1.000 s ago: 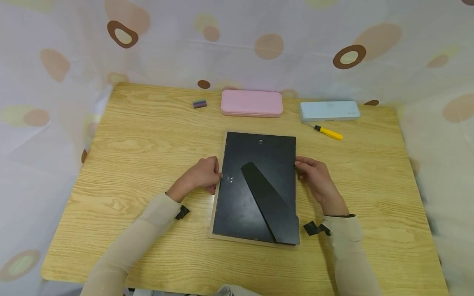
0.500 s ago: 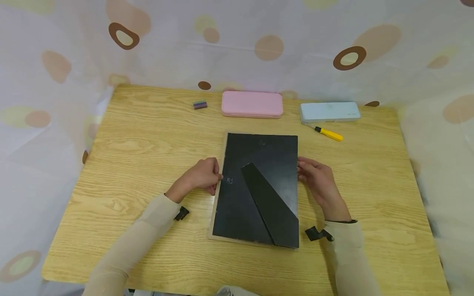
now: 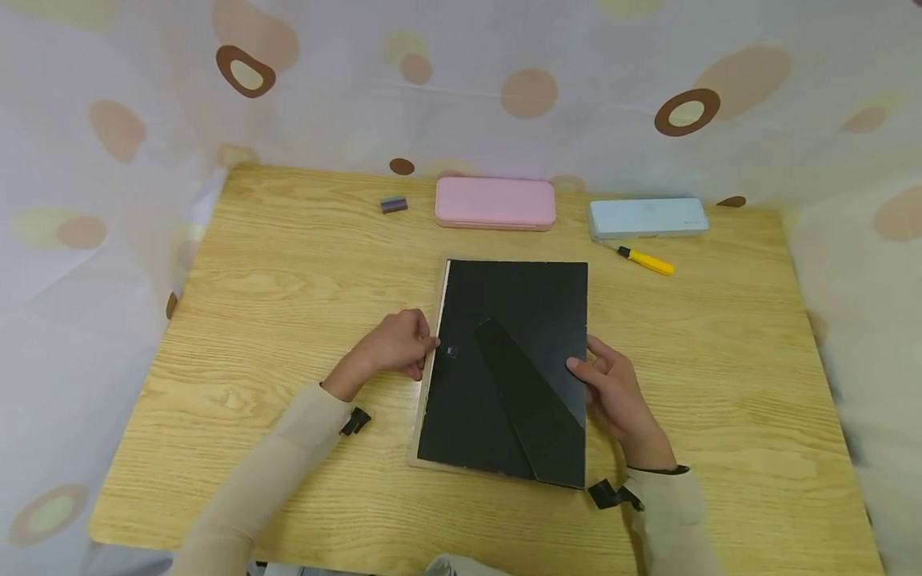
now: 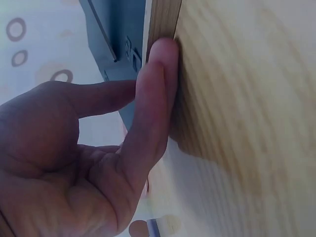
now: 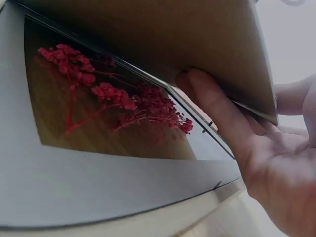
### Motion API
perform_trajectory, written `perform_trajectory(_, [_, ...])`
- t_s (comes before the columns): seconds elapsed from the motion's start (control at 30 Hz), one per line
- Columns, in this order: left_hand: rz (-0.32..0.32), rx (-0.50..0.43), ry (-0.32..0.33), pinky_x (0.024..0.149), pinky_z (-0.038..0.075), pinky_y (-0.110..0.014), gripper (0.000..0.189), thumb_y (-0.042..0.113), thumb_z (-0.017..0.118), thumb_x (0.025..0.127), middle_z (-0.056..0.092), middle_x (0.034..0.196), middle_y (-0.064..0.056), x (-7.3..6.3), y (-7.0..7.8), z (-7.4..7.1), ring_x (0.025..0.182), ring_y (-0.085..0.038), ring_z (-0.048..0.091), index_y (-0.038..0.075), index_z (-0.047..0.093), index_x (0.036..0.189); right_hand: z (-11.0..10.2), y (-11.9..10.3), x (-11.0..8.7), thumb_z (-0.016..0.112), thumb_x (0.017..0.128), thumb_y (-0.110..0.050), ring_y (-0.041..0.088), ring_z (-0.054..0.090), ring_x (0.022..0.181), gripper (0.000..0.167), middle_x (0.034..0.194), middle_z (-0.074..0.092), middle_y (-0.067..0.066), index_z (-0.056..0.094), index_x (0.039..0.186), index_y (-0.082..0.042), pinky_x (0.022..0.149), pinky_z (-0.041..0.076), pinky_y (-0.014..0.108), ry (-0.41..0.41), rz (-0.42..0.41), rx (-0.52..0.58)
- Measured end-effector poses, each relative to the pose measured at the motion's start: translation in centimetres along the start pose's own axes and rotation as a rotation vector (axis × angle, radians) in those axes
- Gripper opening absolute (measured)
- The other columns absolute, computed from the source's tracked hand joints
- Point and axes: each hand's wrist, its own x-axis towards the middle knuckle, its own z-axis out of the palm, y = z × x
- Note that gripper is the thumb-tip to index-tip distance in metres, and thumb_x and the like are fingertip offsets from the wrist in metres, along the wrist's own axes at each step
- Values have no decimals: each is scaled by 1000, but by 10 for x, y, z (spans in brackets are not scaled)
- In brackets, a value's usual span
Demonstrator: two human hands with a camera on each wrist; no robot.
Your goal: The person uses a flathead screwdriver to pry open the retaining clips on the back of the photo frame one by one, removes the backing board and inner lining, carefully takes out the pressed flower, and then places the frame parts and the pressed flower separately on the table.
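Picture frame [image 3: 504, 368] lies face-down at table [image 3: 252, 264] centre, black backing up. Right hand [image 3: 612, 392] grips its right edge, fingers [image 5: 217, 111] curled under, lifting it; red flower print visible only from below. Left hand [image 3: 392, 348] presses left edge w/ straight fingers [image 4: 153, 98]; thumb partly hidden.

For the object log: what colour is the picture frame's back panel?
Black, with a light wooden rim around the picture frame; clearest in the head view.

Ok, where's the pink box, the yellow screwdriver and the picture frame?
pink box [image 3: 495, 203], head view, middle of its lid.
yellow screwdriver [image 3: 650, 262], head view, its yellow handle.
picture frame [image 3: 497, 304], head view, its black back.
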Motion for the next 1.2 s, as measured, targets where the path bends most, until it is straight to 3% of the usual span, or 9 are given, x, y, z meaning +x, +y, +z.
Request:
perform_trajectory(0.2, [61,174,182,58,44,-30,36,37,63,98,60,69,-4,-13,-3,10,59,-16,56,2,59,103,-3,2,-3,52,99,8,4,57,48,43,65,67,-2,44,141,9,45,45,17,17,-25,68])
perform_trajectory(0.4, [99,71,216,62,48,-30,43,41,65,96,65,78,-1,-27,-7,19,65,-15,59,1,62,111,-5,2,-4,46,99,13,13,70,58,39,76,74,7,47,138,8,50,53,21,-1,-67,207])
perform_trajectory(0.5, [107,-62,196,65,53,-31,41,38,67,96,68,84,-4,-39,-13,24,70,-16,64,1,63,112,-4,1,-4,45,98,14,15,72,62,39,76,74,8,48,137,7,54,56,23,2,-83,242])
perform_trajectory(0.67, [132,-360,84,68,58,-33,42,26,68,97,72,92,-11,-57,-30,37,74,-17,68,-6,58,122,2,0,-1,46,98,14,13,69,60,41,73,73,5,48,138,6,55,55,23,24,-88,269])
perform_trajectory(0.9, [208,-850,-35,76,58,-30,45,5,61,98,75,96,-8,-65,-48,57,87,-17,73,-12,44,137,8,-2,6,44,99,14,17,74,77,43,91,76,9,43,142,7,65,58,26,-22,-92,342])
perform_trajectory(1.07, [253,-998,-51,82,58,-34,56,-2,58,98,74,107,-8,-64,-50,65,96,-20,73,-15,33,147,10,-4,10,44,99,14,18,74,91,47,107,75,10,38,146,8,74,58,29,-44,-77,354])
perform_trajectory(1.2, [275,-1016,2,83,57,-34,54,-4,55,99,72,114,-10,-64,-50,67,100,-21,72,-16,33,146,16,-4,15,50,98,12,10,73,80,50,98,77,5,38,147,8,69,58,23,7,-55,269])
